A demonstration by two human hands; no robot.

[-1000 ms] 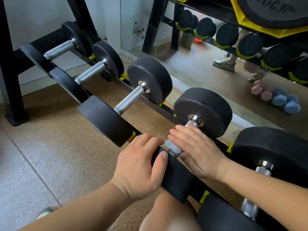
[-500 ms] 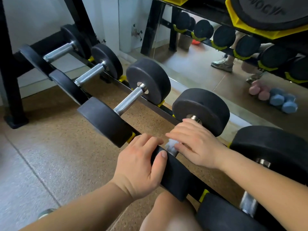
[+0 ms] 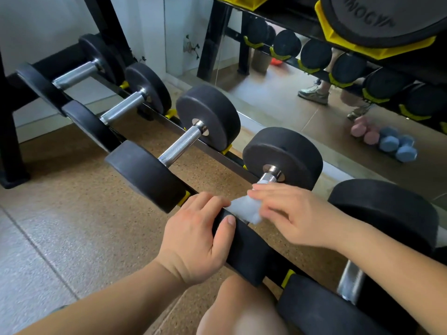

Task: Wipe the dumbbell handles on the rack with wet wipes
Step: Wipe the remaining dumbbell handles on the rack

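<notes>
sliding right hand (image 3: 297, 213) toward dumbbell head (image 3: 244, 250), wipe (image 3: 244, 209) showing

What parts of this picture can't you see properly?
Head view:
- The handle: mostly hidden under the wet wipe and the right hand.
- How the right hand grips: motion-blurred, thumb hidden.
- The dumbbell head: partly covered by the left hand gripping it.
- Lettering on the top plate: cut off by the upper edge.
</notes>
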